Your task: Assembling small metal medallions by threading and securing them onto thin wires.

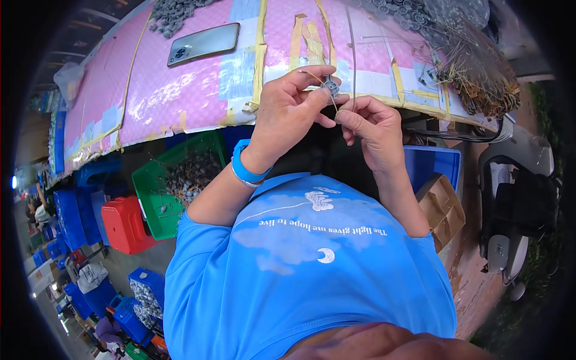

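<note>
My left hand (287, 111) grips a small round grey plastic part (330, 87) between thumb and fingers, just above the near edge of the table. A thin yellowish wire (315, 77) runs beside the part toward my other hand. Thumb and forefinger of my right hand (373, 125) are pinched together on the wire's near end, close to the left fingertips. A long thin dark strand (351, 54) stretches from the far side of the table down to my right hand; whether the fingers hold it, I cannot tell.
A phone (204, 44) lies on the pink, taped tabletop (162, 84). Grey parts are heaped at the back (174, 17); tangled wires (480, 72) sit at right. Below left are a green crate (144, 186) and a red plastic container (124, 225); below right, a cardboard box (444, 210).
</note>
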`<state>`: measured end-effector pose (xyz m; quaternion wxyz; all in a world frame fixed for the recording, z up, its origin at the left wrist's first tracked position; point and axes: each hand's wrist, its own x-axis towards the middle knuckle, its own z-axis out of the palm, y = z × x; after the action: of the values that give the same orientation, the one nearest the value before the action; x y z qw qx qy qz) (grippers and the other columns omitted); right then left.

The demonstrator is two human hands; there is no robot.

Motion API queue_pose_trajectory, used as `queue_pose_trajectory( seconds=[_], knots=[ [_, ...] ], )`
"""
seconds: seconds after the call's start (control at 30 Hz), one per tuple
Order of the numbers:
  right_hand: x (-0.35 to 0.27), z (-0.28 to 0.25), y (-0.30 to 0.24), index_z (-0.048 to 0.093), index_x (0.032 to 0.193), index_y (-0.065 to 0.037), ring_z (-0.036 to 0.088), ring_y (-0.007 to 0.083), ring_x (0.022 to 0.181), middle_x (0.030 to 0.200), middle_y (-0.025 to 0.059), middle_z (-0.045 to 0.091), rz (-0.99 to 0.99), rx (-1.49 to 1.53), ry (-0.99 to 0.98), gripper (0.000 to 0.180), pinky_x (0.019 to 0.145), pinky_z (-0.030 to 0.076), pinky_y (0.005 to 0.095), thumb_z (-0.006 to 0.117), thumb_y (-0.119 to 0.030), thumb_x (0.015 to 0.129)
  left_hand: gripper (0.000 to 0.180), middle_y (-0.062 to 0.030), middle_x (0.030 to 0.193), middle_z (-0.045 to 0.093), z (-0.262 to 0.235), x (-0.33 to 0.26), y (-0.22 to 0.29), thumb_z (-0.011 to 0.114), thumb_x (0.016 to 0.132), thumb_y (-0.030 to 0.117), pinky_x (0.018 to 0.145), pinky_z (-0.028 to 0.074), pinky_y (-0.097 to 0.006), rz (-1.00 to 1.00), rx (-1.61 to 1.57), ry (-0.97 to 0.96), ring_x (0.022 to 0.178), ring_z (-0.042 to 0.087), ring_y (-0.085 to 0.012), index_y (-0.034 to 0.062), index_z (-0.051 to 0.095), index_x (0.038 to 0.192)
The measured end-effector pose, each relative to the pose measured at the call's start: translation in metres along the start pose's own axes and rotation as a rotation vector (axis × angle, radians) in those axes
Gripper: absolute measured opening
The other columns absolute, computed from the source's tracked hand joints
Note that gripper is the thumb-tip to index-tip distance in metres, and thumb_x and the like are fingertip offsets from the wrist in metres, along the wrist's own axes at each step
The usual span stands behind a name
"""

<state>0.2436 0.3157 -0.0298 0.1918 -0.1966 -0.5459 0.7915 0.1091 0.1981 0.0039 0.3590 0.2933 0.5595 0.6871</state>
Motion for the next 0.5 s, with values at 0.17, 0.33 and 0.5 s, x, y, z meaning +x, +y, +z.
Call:
queue_pose_trajectory(
  seconds=[0.17,0.33,0.5],
  knots=[
    [-0.005,0.005,0.012,0.069,0.094,0.002,0.065,0.0114,0.068,0.082,0.0065,0.069,-0.087,-0.039,-0.017,0.011,0.06,0.053,0.0228,0.073,-0.002,0.085,0.026,-0.0215,0.114,0.066,-0.002,-0.003,0.001,0.054,0.093,0.002,0.064,0.062,-0.027,-0.046,-0.137,0.077,0.089,0.072,-0.0247,-0.0102,0.062,0.114],
    [0.001,0.0,0.02,0.07,0.098,0.003,0.069,0.0139,0.078,0.086,0.0079,0.072,-0.497,-0.477,-0.013,0.013,0.07,0.056,0.0254,0.071,-0.001,0.086,0.027,-0.0203,0.102,0.069,-0.011,-0.007,-0.003,0.052,0.093,0.004,0.062,0.061,-0.027,-0.077,-0.221,-0.014,0.078,0.072,-0.022,-0.0096,0.063,0.114],
    [0.014,-0.006,-0.007,0.066,0.113,0.003,0.066,0.0173,0.095,0.106,0.0142,0.069,-0.302,-0.148,-0.074,0.022,0.084,0.053,0.0299,0.064,-0.007,0.093,0.03,-0.0166,0.093,0.07,-0.003,-0.015,0.005,0.056,0.09,0.004,0.057,0.058,-0.026,-0.125,-0.087,-0.202,0.064,0.07,-0.019,-0.0072,0.062,0.117]
  ],
)
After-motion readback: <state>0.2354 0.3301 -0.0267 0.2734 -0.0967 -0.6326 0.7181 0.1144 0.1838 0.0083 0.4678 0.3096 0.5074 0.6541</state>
